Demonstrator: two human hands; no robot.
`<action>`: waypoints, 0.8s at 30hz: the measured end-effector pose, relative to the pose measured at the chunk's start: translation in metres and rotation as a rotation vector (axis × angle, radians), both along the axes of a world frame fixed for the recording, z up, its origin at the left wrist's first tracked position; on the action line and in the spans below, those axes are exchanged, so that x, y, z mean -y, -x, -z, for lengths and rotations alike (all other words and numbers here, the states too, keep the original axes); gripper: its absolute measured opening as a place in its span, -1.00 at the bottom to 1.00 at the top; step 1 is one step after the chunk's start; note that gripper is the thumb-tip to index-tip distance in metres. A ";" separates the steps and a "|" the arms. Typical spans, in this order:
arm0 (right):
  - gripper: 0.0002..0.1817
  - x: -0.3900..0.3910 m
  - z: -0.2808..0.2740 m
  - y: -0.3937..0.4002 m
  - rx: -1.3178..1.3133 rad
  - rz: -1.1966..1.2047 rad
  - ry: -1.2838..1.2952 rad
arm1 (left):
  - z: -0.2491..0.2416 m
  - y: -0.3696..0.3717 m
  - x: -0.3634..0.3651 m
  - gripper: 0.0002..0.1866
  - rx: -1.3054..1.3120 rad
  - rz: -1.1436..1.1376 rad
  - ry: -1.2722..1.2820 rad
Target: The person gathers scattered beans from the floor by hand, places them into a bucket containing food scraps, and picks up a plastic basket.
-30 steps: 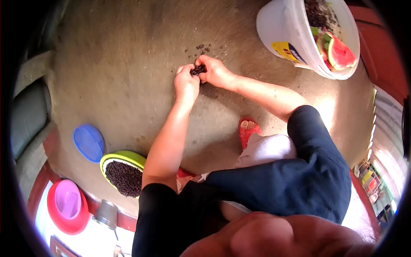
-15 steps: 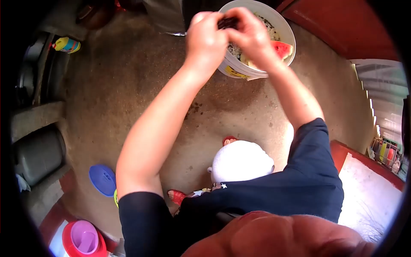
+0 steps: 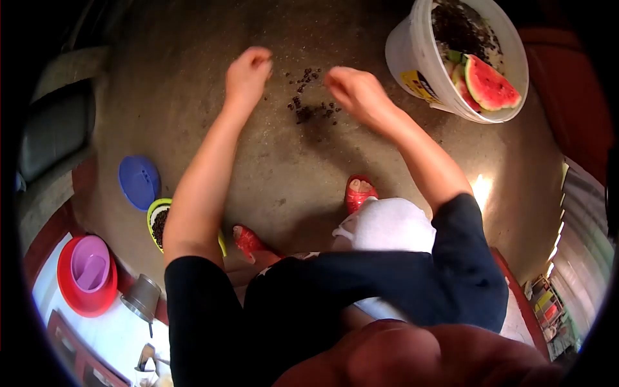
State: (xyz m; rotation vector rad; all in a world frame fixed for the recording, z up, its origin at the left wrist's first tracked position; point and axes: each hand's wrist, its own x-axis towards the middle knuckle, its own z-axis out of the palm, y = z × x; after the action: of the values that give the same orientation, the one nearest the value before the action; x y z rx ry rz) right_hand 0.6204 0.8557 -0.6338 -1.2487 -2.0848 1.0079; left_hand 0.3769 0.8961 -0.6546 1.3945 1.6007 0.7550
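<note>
So the thing I'm working on is that scatter of small dark berry-like bits (image 3: 308, 106) lying on the bare brown concrete floor (image 3: 193, 97), right between my two hands. Most of it sits in a loose clump, with a few strays a bit further out from me.

My left hand (image 3: 247, 72) hangs just left of the scatter, fingers curled loosely inward; I can't see anything pinched in it, and I honestly can't tell if there's a bit tucked inside. My right hand (image 3: 354, 90) is just right of the clump, fingers bent and pointing down toward it, not visibly holding anything either. Neither one is touching the pile as far as I can make out.

Further out: the white plastic bucket (image 3: 412, 48) is up at the right, with dark scraps and a red watermelon slice (image 3: 489, 82) inside. The green bowl of dark bits (image 3: 157, 219) is off to the left, half hidden behind my left arm, next to a round blue plastic lid (image 3: 138, 182). My red sandals (image 3: 358, 192) are close below the pile.

What worries me: the bits are tiny and loose, so a sloppy grab could flick them wider across the concrete. And my foot is near enough to squash the strays.
</note>
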 end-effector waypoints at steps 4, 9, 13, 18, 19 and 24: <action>-0.87 -0.042 0.126 0.033 0.278 0.119 0.002 | 0.089 0.067 0.066 -0.85 -0.242 -0.089 0.230; -0.85 -0.046 0.138 0.067 0.448 0.043 -0.127 | 0.121 0.038 0.082 -0.79 -0.489 -0.051 -0.023; -0.86 -0.024 0.129 0.073 0.484 -0.313 -0.089 | 0.105 0.005 0.074 -0.84 -0.482 0.138 -0.081; -0.85 -0.052 0.118 0.069 0.247 -0.134 -0.081 | 0.098 -0.007 0.070 -0.77 -0.377 0.260 -0.154; -0.85 -0.060 0.125 0.073 0.248 -0.134 -0.078 | 0.102 -0.008 0.060 -0.74 -0.404 0.153 -0.128; -0.81 -0.065 0.137 0.090 0.324 -0.227 -0.114 | 0.102 -0.022 0.025 -0.68 -0.546 0.120 0.006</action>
State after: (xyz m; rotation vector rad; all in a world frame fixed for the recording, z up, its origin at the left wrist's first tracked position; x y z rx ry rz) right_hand 0.5307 0.9210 -0.7705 -1.2020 -2.5415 0.8068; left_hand 0.3989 0.8710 -0.7564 1.7751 1.8968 0.3054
